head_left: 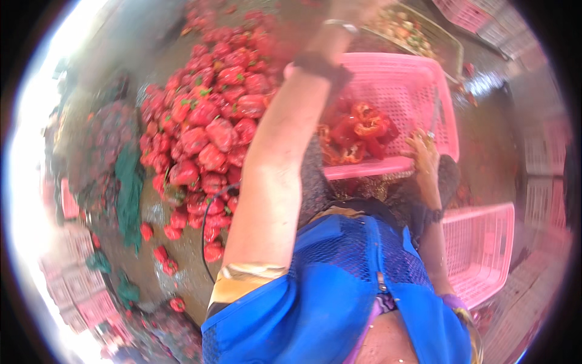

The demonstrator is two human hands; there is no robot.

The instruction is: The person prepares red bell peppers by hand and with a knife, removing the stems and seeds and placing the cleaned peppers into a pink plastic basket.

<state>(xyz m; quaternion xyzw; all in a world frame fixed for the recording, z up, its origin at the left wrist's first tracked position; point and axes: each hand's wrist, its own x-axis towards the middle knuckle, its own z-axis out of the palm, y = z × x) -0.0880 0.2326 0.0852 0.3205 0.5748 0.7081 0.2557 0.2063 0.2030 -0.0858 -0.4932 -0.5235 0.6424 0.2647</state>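
My right hand is at the near right side of a pink plastic crate, gripping a small knife whose blade points away from me. Cut red bell peppers, some showing pale ribs inside, lie in that crate. My left arm stretches far forward across the crate's left side. At the top edge of the view, my left hand is blurred and partly cut off, near a pale crate of pepper scraps. Its fingers cannot be made out.
A large heap of whole red bell peppers covers the wet floor on my left, with loose ones scattered nearby. Filled mesh sacks and green netting lie beyond. Another pink crate stands at my right; stacked crates line the far right.
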